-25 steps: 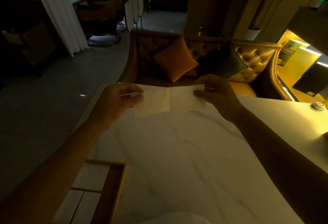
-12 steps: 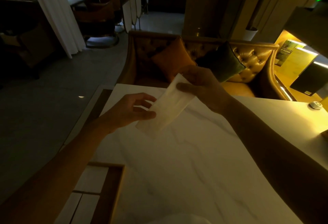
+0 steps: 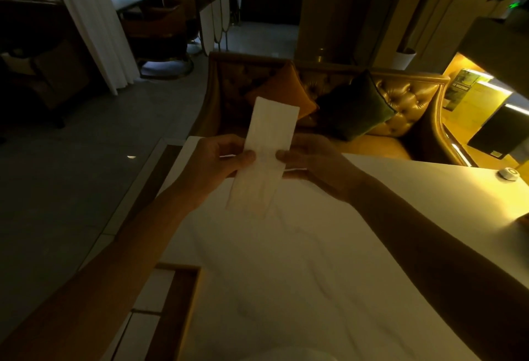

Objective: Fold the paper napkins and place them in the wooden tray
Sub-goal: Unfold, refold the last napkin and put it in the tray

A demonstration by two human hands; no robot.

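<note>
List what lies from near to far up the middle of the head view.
wooden tray → marble table → napkin held between left hand and right hand → orange cushion on the sofa

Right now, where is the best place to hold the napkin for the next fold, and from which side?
Probably at its middle, from both long edges, as the left hand and right hand pinch it now. The napkin is a long narrow strip held upright, so each half hangs free to fold over.
</note>
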